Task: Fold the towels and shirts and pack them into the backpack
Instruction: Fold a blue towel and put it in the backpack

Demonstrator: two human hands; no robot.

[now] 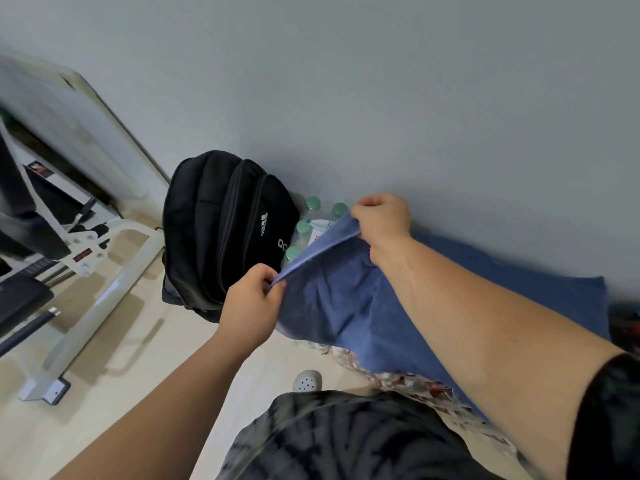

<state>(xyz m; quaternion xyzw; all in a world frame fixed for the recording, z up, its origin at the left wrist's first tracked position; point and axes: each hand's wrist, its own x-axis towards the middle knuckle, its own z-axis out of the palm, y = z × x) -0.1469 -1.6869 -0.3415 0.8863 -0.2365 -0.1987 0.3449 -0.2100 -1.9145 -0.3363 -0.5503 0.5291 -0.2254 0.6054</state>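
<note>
Fig.: L hand [251, 299] & R hand [379, 220], apart, each pinched a corner of blue towel [332, 299], keeping its top edge taut, prob. to square a fold. Towel hung beside the upright, seemingly closed backpack [221, 230] by the wall.

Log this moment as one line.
step: fold towel | left hand: pinches blue towel corner | right hand: grips opposite corner | backpack: upright on floor
</note>
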